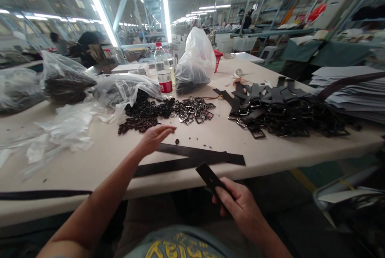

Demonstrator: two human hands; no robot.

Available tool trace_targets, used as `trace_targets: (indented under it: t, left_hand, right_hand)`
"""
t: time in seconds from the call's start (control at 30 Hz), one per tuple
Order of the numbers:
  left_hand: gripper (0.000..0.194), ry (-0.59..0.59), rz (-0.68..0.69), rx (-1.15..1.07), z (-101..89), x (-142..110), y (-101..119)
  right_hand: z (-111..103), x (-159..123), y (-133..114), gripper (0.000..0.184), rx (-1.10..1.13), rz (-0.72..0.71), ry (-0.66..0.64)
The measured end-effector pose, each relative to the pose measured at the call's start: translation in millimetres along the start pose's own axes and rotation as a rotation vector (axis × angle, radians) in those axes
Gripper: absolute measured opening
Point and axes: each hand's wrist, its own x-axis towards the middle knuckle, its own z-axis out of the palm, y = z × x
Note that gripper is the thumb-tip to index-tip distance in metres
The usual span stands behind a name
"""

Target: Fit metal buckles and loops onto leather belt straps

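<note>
My right hand [237, 202] is closed round a black belt strap [208, 174], thumb on top. The strap's squared end points up and left, with a small slot in it. Over the table, my left hand [156, 137] reaches out with fingers stretched, and I see nothing held in it. Just right of its fingertips lies a small dark loop [177, 141]. Beyond that hand are a heap of small black loops [141, 119] and a pile of shiny metal buckles [195, 109]. Two more black straps [198, 154] lie crossed near the table's front edge.
Many black straps with buckles [270, 109] are heaped at right, beside stacked sheets [345, 85]. A red-capped bottle [164, 75] and a tied plastic bag [194, 63] stand at the back. Clear plastic bags [64, 77] cover the left. Another strap [45, 194] lies at front left.
</note>
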Motion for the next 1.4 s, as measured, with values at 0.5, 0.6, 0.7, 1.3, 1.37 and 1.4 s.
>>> trace_targets:
  t: [0.5, 0.6, 0.7, 1.3, 1.37, 1.4]
  left_hand:
    - [0.026, -0.026, -0.061, 0.858, -28.1, 61, -79]
    - [0.023, 0.018, -0.075, 0.85, -26.2, 63, -78]
    - [0.023, 0.082, -0.094, 0.822, -24.2, 61, -74]
    - [0.032, 0.123, -0.121, 0.464, -5.1, 55, -52]
    - [0.032, 0.138, -0.118, 0.443, -2.9, 55, -49]
    - [0.031, 0.146, -0.114, 0.451, -2.3, 56, -48]
  right_hand:
    - [3, 8, 10, 0.045, -0.006, 0.032, 0.038]
    - [4, 9, 10, 0.046, 0.026, 0.045, 0.054]
    - [4, 10, 10, 0.047, 0.051, 0.057, 0.059]
    - [2, 14, 2, 0.051, 0.277, 0.125, 0.161]
    - [2, 15, 1, 0.052, 0.293, 0.123, 0.166]
    - [2, 15, 1, 0.052, 0.291, 0.123, 0.168]
